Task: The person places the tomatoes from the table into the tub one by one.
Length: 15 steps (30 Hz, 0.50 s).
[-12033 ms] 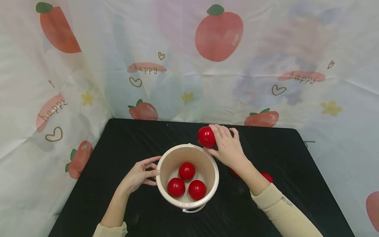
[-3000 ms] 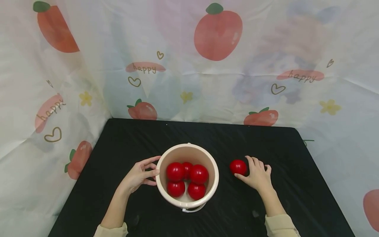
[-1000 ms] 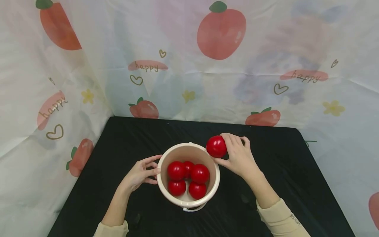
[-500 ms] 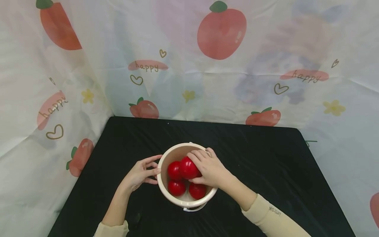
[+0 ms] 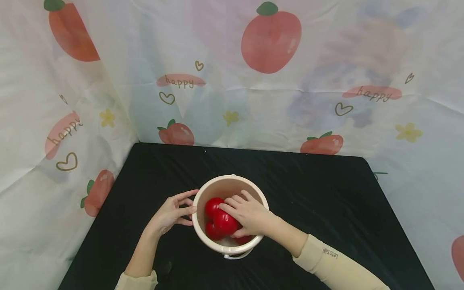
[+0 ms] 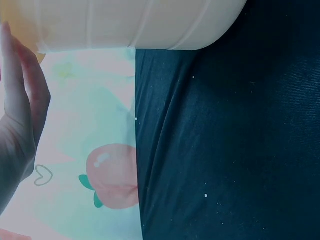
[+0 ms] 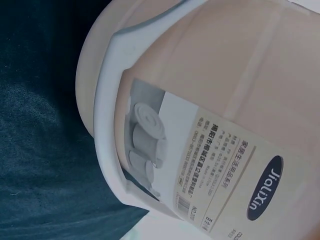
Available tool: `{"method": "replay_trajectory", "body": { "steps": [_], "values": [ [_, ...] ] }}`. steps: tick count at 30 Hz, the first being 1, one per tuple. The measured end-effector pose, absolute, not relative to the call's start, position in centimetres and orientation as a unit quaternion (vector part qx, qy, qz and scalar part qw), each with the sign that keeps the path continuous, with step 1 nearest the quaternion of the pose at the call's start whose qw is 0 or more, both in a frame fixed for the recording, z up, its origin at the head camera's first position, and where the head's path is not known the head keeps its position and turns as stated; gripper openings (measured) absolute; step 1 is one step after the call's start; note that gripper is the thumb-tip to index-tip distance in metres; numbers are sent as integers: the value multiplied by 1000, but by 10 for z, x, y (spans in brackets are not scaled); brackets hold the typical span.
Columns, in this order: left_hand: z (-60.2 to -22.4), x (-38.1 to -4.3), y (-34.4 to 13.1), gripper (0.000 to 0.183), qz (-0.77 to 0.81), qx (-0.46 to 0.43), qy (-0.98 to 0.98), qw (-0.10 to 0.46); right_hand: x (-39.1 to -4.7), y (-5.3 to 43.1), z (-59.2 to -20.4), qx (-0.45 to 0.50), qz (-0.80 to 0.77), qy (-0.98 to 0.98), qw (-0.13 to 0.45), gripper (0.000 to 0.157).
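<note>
A cream bucket stands on the black tabletop, its mouth facing up in the head view. Spread fingers of my left hand rest against its left side, the thumb tip right at the rim. My right hand reaches inside over the right rim, fingers and thumb round a glossy red ball. Beneath and beside it lie other red balls, partly covered by the hand and held ball. In the left wrist view, the left fingers lie near the bucket's mouth. The right wrist view shows only the bucket's outside, not the hand.
A pale bucket handle hangs down at the near side, beside a printed label. Black cloth covers the table. A fruit-patterned curtain rises behind and to the left.
The right hand earlier picked a red ball off the table on the right, carried it left over the rim, and has now lowered it into the bucket. The left hand stays at the rim.
</note>
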<state>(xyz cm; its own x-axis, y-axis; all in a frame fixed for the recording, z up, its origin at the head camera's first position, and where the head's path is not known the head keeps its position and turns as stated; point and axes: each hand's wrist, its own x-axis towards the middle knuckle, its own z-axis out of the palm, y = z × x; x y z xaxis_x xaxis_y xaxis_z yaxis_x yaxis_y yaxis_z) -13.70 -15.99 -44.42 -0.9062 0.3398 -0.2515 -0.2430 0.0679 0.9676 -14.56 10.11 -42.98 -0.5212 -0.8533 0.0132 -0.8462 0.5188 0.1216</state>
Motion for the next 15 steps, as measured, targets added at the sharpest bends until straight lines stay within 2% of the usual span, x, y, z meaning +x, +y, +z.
{"method": "replay_trajectory", "body": {
  "steps": [15],
  "values": [
    [-444, -136, -159, 60, 683, 35, 698, 213, -140, 92, -434, 519, -107, -848, -2, 81]
  ]
}}
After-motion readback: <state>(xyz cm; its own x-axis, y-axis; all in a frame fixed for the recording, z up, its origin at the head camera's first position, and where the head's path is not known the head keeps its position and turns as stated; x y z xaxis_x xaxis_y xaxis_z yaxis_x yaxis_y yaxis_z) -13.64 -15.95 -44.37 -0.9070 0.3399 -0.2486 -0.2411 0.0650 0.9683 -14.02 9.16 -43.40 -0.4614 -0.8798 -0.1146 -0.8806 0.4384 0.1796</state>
